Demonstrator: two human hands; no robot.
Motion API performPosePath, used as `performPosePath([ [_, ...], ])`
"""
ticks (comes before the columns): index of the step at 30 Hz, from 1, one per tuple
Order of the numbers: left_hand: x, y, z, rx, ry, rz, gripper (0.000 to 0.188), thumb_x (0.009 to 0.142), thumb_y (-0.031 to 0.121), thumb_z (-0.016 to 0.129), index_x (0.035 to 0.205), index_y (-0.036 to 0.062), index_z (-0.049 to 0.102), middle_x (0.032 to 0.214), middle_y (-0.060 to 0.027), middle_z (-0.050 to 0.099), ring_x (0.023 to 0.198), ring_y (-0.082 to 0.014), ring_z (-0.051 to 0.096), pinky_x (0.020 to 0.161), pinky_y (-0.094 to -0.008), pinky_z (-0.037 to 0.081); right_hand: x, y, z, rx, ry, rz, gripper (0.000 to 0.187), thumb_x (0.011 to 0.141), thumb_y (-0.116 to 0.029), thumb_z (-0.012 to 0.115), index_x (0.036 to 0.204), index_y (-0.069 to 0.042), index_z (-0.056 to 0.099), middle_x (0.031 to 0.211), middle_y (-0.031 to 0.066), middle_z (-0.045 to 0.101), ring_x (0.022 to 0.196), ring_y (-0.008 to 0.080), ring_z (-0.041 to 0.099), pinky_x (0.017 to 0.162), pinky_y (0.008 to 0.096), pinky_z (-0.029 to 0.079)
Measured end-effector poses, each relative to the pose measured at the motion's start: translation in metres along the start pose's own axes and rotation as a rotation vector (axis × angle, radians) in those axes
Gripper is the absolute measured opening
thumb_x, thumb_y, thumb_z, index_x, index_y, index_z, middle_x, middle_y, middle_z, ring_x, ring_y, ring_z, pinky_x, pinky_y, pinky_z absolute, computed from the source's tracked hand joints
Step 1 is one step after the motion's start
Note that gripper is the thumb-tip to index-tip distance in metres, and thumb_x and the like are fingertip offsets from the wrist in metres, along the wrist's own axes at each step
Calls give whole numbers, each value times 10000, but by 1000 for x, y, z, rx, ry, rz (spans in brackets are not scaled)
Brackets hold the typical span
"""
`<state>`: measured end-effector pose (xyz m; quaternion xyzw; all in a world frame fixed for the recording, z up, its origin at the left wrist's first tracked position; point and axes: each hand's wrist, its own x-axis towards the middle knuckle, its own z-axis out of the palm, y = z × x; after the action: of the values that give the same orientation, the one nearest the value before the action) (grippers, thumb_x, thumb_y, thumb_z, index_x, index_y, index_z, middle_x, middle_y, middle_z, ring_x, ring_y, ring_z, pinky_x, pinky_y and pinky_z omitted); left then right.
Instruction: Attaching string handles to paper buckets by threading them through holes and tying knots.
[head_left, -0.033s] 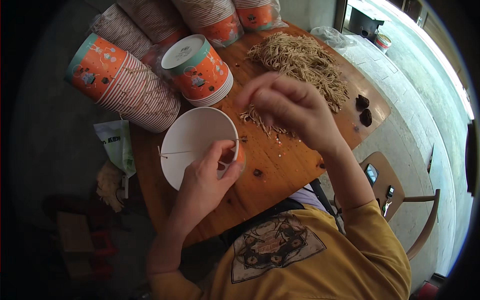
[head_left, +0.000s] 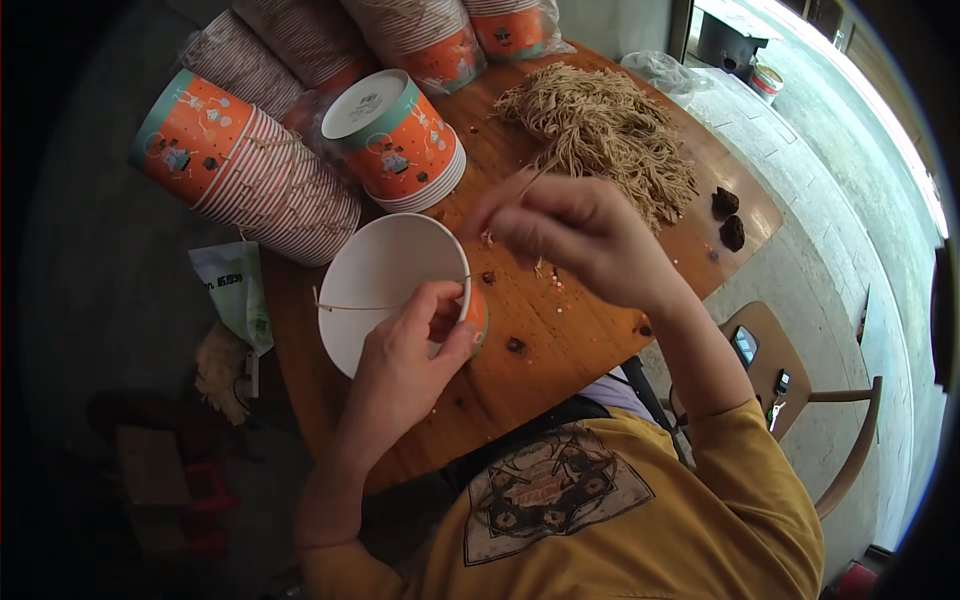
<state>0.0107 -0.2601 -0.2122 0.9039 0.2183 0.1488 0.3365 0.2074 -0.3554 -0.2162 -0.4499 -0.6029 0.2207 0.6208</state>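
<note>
A white-lined paper bucket (head_left: 375,255) with an orange outside lies tilted on the table, its mouth toward me. My left hand (head_left: 405,350) grips its right rim, thumb outside and fingers inside. A tan string (head_left: 360,308) runs across the mouth from a knotted end at the left rim to my left fingers. A short end pokes out beyond the right rim. Above and right of the bucket, my right hand (head_left: 570,230) is raised with thumb and fingers pinched together. Motion blurs its fingertips, so what they hold is unclear. A pile of tan strings (head_left: 610,130) lies just behind it.
Upside-down nested buckets (head_left: 400,140) and a leaning stack (head_left: 270,170) stand at the far left, with bagged stacks (head_left: 420,50) behind. Two dark lumps (head_left: 728,220) sit near the right table edge. A chair (head_left: 770,365) at right carries a phone and keys.
My right hand has shifted slightly, its fingers a little lower and to the left. The bucket has moved slightly left, and the string across its mouth hangs a little lower.
</note>
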Motion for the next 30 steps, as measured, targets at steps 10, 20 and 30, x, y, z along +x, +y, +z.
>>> performPosePath([
  [10, -7, -16, -20, -53, -80, -178, 453, 833, -16, 561, 1273, 77, 509, 880, -68, 614, 801, -151, 612, 726, -294, 508, -44, 39, 41, -470, -159, 94, 152, 874, -240, 592, 938, -109, 550, 678, 141, 631, 614, 343, 623, 560, 454, 493],
  [20, -4, -24, -20, -186, -109, -202, 441, 848, -7, 529, 1286, 43, 513, 956, -65, 617, 875, -132, 592, 796, -284, 495, -47, 46, 64, -415, 205, 198, 133, 815, -199, 690, 922, -126, 661, 522, 79, 511, 438, 167, 503, 450, 307, 415],
  [30, -1, -23, -22, -343, -70, -206, 442, 847, -14, 509, 1287, 30, 519, 967, -67, 622, 864, -116, 590, 808, -273, 486, -35, 51, 84, -464, 386, 44, 123, 774, -125, 675, 806, -70, 569, 552, 64, 539, 475, 196, 556, 458, 317, 433],
])
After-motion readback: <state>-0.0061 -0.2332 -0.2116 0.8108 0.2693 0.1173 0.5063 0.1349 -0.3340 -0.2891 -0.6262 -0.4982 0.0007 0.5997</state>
